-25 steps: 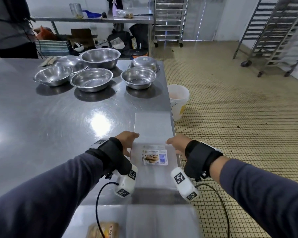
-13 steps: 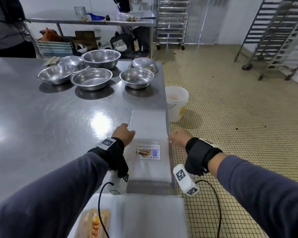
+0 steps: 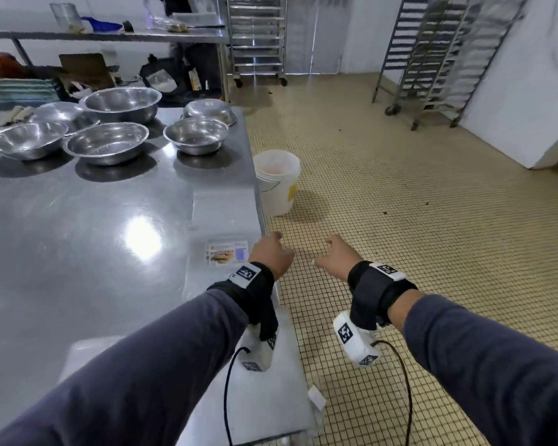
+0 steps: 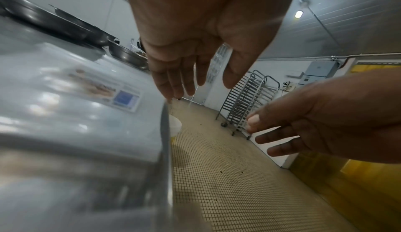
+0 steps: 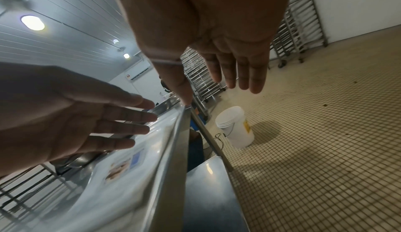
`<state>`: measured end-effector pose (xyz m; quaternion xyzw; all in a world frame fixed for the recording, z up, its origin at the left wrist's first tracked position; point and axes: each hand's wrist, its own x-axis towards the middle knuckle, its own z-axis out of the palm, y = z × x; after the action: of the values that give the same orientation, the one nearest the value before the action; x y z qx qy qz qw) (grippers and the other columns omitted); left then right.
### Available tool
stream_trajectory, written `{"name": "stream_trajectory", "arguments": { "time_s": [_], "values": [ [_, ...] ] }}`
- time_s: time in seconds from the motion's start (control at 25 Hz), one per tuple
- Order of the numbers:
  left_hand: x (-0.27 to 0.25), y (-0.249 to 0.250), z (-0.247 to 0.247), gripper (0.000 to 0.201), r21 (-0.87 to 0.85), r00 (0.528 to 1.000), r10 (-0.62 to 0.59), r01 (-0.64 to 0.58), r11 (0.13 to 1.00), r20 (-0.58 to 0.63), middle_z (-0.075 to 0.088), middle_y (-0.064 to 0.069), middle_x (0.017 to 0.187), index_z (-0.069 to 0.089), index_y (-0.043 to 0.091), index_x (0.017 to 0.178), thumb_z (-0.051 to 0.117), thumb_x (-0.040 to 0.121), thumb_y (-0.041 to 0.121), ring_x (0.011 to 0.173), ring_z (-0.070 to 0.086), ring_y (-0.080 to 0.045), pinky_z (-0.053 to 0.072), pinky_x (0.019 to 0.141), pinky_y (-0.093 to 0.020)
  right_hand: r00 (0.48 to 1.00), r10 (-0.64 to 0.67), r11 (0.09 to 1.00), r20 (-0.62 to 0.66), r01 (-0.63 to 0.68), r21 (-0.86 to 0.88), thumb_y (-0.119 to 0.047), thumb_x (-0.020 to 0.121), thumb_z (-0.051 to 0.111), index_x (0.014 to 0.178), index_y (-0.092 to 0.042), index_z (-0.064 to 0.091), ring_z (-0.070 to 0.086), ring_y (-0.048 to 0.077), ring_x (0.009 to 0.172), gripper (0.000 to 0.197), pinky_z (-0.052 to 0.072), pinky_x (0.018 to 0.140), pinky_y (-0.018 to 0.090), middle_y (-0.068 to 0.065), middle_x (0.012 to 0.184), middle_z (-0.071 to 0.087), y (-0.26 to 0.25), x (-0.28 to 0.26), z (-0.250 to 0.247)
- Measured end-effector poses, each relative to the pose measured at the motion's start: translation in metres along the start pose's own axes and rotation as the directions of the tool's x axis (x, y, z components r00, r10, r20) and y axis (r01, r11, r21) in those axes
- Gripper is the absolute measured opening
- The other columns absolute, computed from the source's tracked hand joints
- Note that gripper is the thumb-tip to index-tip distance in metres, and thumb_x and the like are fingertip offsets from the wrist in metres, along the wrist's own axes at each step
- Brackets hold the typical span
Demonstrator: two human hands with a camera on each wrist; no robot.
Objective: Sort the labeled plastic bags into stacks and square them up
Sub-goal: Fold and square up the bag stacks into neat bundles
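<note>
Lying flush along the bench [image 3: 78, 236] edge, the labeled bag stack [image 3: 221, 268] could slide off if nudged; left hand [image 3: 271, 254] and right hand [image 3: 337, 257] hover beside it, open, holding nothing.

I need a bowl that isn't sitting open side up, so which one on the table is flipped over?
The steel bowl at the far right corner of the table, behind the small upright bowl. It sits dome up; the other bowls show their hollow insides.

Glossy steel table [image 3: 78, 236], seemingly clear plastic bags [image 3: 219, 217]
</note>
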<state>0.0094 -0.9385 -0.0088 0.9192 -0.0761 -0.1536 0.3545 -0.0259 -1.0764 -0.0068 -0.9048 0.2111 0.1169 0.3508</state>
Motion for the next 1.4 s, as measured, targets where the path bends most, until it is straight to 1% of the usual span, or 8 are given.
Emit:
{"name": "stream_trajectory", "arguments": {
  "time_s": [0.24, 0.4, 0.48, 0.68, 0.76, 0.96, 1.08, 1.4],
  "values": [
    [-0.026, 0.032, 0.068, 0.052, 0.009, 0.993, -0.063, 0.062, 0.998, 0.103, 0.042, -0.012, 0.143, 0.03, 0.011, 0.144, 0.047, 0.096, 0.022, 0.119, 0.052, -0.023, 0.043, 0.087, -0.026, 1.0, -0.01, 0.999, 0.025, 0.011, -0.035, -0.025, 0.088, 0.062, 0.143, -0.01, 0.027, 0.044, 0.024, 0.127, 0.067, 0.038, 0.1, 0.032, 0.008, 0.147, 0.036, 0.078, -0.013, -0.024],
    [-0.03, 0.05, 0.114, 0.051, -0.058, 0.987, -0.132, 0.137, 0.989, 0.091, 0.048, -0.01, 0.137, 0.031, 0.012, 0.143, 0.047, 0.096, 0.025, 0.094, 0.054, -0.012, 0.045, 0.081, -0.023, 0.994, -0.048, 0.995, 0.094, 0.055, -0.081, -0.022, 0.088, 0.061, 0.143, -0.01, 0.027, 0.054, 0.018, 0.106, 0.066, 0.043, 0.09, 0.029, 0.008, 0.146, 0.037, 0.134, -0.01, -0.038],
    [-0.033, 0.055, 0.141, 0.049, -0.088, 0.985, -0.158, 0.163, 0.983, 0.069, 0.052, -0.009, 0.132, 0.034, 0.013, 0.141, 0.048, 0.096, 0.025, 0.084, 0.054, -0.009, 0.046, 0.071, -0.02, 0.99, -0.053, 0.992, 0.129, 0.068, -0.111, -0.024, 0.088, 0.062, 0.143, -0.011, 0.028, 0.054, 0.019, 0.11, 0.066, 0.044, 0.093, 0.031, 0.007, 0.145, 0.038, 0.164, -0.002, -0.043],
    [-0.05, 0.036, 0.217, 0.052, -0.077, 0.953, -0.269, 0.281, 0.956, 0.139, 0.05, -0.008, 0.136, 0.032, 0.014, 0.143, 0.048, 0.095, 0.026, 0.11, 0.055, -0.017, 0.046, 0.089, -0.026, 0.977, -0.021, 0.991, 0.212, 0.048, -0.123, -0.024, 0.087, 0.063, 0.143, -0.012, 0.03, 0.046, 0.023, 0.126, 0.065, 0.04, 0.102, 0.034, 0.007, 0.145, 0.038, 0.231, 0.012, -0.026],
    [-0.051, 0.018, 0.248, 0.053, -0.047, 0.94, -0.301, 0.312, 0.949, 0.162, 0.045, -0.009, 0.141, 0.029, 0.015, 0.145, 0.047, 0.096, 0.028, 0.11, 0.053, -0.015, 0.043, 0.088, -0.023, 0.967, -0.025, 0.988, 0.255, 0.063, -0.143, -0.025, 0.087, 0.063, 0.143, -0.012, 0.03, 0.045, 0.022, 0.127, 0.066, 0.038, 0.104, 0.033, 0.006, 0.146, 0.037, 0.264, 0.025, -0.001],
    [-0.034, -0.069, 0.347, 0.056, 0.039, 0.894, -0.394, 0.395, 0.918, 0.214, 0.033, -0.013, 0.148, 0.028, 0.014, 0.146, 0.044, 0.097, 0.034, 0.129, 0.042, -0.024, 0.037, 0.107, -0.032, 0.943, -0.03, 0.98, 0.332, 0.094, -0.178, -0.028, 0.086, 0.066, 0.144, -0.011, 0.027, 0.034, 0.021, 0.136, 0.072, 0.029, 0.11, 0.032, 0.005, 0.15, 0.032, 0.356, 0.07, 0.094],
    [-0.001, -0.151, 0.419, 0.059, 0.133, 0.898, -0.357, 0.333, 0.934, 0.258, 0.034, -0.009, 0.149, 0.027, 0.009, 0.145, 0.044, 0.097, 0.038, 0.134, 0.036, -0.022, 0.029, 0.109, -0.029, 0.937, -0.034, 0.968, 0.348, 0.117, -0.22, -0.031, 0.085, 0.066, 0.144, -0.013, 0.027, 0.029, 0.02, 0.139, 0.073, 0.026, 0.112, 0.033, 0.004, 0.151, 0.03, 0.417, 0.116, 0.166],
    [0.059, -0.366, 0.589, 0.074, 0.362, 0.822, -0.393, 0.249, 0.899, 0.411, 0.002, -0.006, 0.159, 0.001, 0.011, 0.151, 0.042, 0.097, 0.042, 0.146, 0.007, -0.018, 0.007, 0.116, -0.027, 0.909, 0.007, 0.933, 0.418, 0.144, -0.329, -0.032, 0.087, 0.063, 0.146, -0.014, 0.024, 0.026, 0.022, 0.139, 0.073, 0.025, 0.113, 0.031, 0.005, 0.152, 0.027, 0.567, 0.234, 0.359]
  ]
}}
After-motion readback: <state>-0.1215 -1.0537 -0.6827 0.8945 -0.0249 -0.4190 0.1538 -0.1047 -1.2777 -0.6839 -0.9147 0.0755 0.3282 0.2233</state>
